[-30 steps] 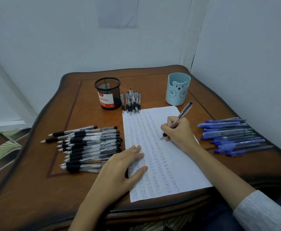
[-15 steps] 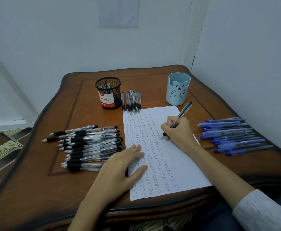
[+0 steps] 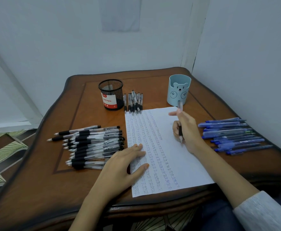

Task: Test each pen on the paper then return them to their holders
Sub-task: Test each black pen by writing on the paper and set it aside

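Though slim, clear plastic pen (image 3: 180, 130), rubber-banded.

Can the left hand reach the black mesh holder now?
Probably yes: the left hand is free, flat on the paper, and only flat-lying pens lie between it and the mesh holder.

1. Right sleeve (image 3: 266, 214): light grey, fine ribbed knit, cuff ends on forearm.
2. Left forearm (image 3: 93, 197): uncovered to frame edge.
3. Left hand (image 3: 124, 164), right hand (image 3: 189, 130): bare.
4. Lap: dark blue cloth (image 3: 217, 214), garment unclear.
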